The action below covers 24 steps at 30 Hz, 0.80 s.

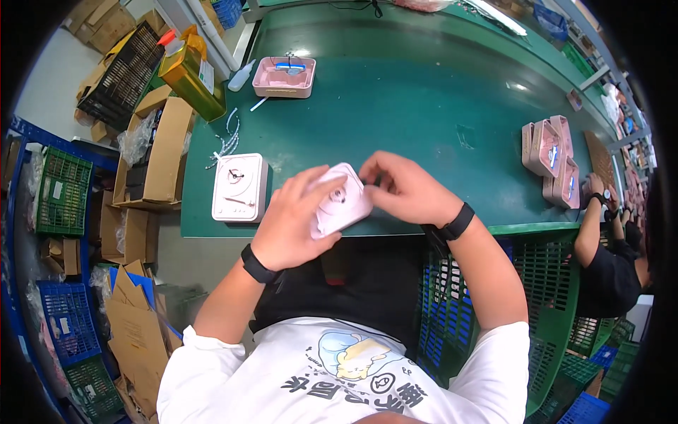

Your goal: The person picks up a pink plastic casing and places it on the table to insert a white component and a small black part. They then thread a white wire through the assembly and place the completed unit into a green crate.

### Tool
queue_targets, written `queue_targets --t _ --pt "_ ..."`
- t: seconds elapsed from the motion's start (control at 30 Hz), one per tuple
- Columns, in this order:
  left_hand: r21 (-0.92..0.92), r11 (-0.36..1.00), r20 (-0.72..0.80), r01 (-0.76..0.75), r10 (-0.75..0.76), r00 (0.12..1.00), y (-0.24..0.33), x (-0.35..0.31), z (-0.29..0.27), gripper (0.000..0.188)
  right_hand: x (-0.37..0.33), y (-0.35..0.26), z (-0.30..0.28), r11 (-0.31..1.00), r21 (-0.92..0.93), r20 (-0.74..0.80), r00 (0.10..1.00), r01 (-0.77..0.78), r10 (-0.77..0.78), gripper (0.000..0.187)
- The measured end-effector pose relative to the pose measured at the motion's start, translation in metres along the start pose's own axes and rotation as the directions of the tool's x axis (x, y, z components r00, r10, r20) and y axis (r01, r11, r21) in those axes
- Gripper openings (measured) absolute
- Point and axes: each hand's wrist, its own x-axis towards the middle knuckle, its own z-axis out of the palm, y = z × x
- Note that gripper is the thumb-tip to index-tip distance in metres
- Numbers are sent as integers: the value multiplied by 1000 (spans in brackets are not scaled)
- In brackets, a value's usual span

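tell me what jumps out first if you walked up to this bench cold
The eye lands on the small pink-white square device held at the near edge of the green bench, left hand wrapped around it and right hand pinching its top corner. Just left lies a matching white unit, and a pink tray-like shell sits farther back.

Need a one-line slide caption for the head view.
Left hand and right hand hold a pale pink square casing over a green workbench.
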Motion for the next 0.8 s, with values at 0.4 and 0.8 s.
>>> queue_targets --t 0.4,0.8 --pt "-899 -188 437 395 -393 809 -33 -7 35 72 -7 -29 23 617 -606 3 777 503 -630 100" --pt "77 965 -408 250 -198 891 -91 -96 -39 75 -102 109 -235 848 22 -997 56 -530 61 90"
